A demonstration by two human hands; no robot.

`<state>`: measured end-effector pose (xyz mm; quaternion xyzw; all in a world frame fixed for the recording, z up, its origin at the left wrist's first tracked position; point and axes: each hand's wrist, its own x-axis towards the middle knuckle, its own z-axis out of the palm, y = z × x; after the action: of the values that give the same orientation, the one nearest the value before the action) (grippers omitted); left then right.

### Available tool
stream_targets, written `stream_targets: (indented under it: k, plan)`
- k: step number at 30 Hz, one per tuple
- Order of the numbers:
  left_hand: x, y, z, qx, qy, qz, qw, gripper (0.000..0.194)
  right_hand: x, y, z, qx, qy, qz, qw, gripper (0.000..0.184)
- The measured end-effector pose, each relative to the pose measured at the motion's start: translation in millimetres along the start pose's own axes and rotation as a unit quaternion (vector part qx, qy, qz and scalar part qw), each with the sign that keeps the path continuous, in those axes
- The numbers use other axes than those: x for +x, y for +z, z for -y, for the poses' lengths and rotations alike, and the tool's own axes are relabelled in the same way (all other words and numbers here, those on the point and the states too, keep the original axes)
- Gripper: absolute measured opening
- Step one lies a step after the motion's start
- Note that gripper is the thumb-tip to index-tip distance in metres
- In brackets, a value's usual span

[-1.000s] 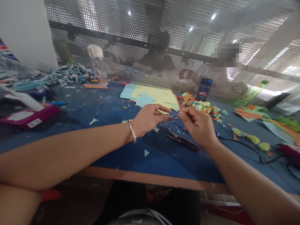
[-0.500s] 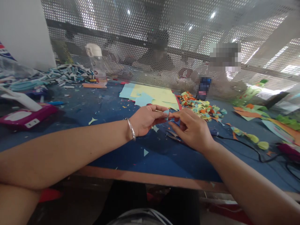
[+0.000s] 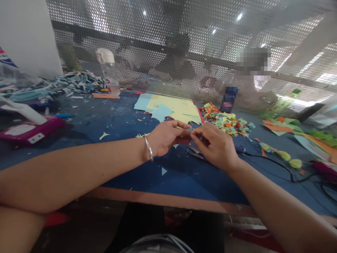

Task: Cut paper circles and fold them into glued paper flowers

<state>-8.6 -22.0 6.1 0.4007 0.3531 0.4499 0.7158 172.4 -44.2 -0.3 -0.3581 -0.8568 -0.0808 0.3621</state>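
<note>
My left hand (image 3: 167, 137), with a silver bangle at its wrist, is closed in a pinch. Its fingertips meet those of my right hand (image 3: 216, 146), which is pinched too, just above the blue table mat. A sliver of light blue paper (image 3: 190, 128) shows between the fingertips; the fingers hide most of it. Beneath my right hand lie scissors (image 3: 195, 153), partly covered. Behind both hands are yellow paper sheets (image 3: 173, 104) and a cut light blue sheet (image 3: 161, 111).
Folded paper pieces (image 3: 223, 119) are heaped at the right, near a black cable (image 3: 276, 163). A clear bottle (image 3: 109, 72) and paper strips (image 3: 76, 82) stand back left. A magenta device (image 3: 34, 130) sits left. Behind a perforated screen (image 3: 147, 42) are people.
The light blue paper was plainly visible between my fingertips; now the fingers cover nearly all of it. My left hand has shifted slightly right, and the two hands are closer.
</note>
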Motion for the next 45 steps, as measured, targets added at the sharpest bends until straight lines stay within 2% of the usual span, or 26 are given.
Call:
stream_targets:
  k: [7,10,14,20,28,34,41,43,45]
  plan:
    - [-6,3.1,0,0.016,0.023,0.026,0.999,0.013,4,-2,0,0.019,0.067,-0.028,0.997,0.006]
    - [-8,4.4,2,0.017,0.041,0.038,0.998,0.005,4,-2,0,0.028,0.077,-0.033,0.996,0.006]
    - [-7,3.9,6,0.029,0.068,0.043,0.996,0.013,4,-3,1,0.029,0.077,-0.037,0.996,0.006]
    - [-5,0.6,9,0.073,0.111,0.048,0.990,0.009,4,-3,1,0.044,0.099,-0.046,0.993,0.003]
    - [-1,-4.3,9,0.130,0.168,0.063,0.975,0.016,1,-1,-3,0.122,0.162,-0.031,0.979,0.008]
    - [1,-9.2,10,0.188,0.207,0.086,0.956,0.024,1,0,-4,0.171,0.173,-0.011,0.970,0.010]
    - [3,-11.9,8,0.206,0.213,0.098,0.950,0.027,-1,-2,-4,0.171,0.169,-0.003,0.971,0.010]
    - [4,-11.3,9,0.201,0.187,0.090,0.957,0.028,-1,-2,-4,0.171,0.170,-0.003,0.970,0.010]
    - [3,-9.9,8,0.189,0.130,0.085,0.970,0.023,-1,-1,-4,0.176,0.174,-0.006,0.969,0.010]
